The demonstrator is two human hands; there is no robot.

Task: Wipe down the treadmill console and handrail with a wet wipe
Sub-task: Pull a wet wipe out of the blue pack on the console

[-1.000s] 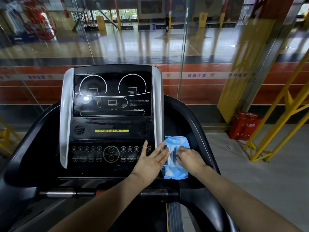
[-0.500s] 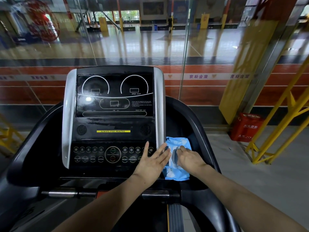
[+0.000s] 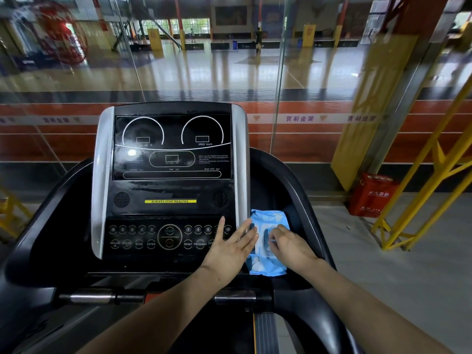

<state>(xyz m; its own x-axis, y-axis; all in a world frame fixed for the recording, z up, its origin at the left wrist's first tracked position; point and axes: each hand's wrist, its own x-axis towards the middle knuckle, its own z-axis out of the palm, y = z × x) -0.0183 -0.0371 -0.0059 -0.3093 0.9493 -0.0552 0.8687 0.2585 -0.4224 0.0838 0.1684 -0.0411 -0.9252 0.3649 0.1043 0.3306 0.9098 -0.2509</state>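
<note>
While the left hand (image 3: 229, 251) lies flat, the right hand (image 3: 291, 245) pinches atop the wipe pack (image 3: 268, 267) between them.

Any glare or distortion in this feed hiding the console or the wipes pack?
Head view: one small glare spot on the console screen, labels readable; wide-angle bending at the edges; glass wall reflections soft; wipes pack sharp, evenly lit.

Console buttons (image 3: 217, 236) and wipe pack (image 3: 268, 267) middle under hands; pack print too small.
</note>
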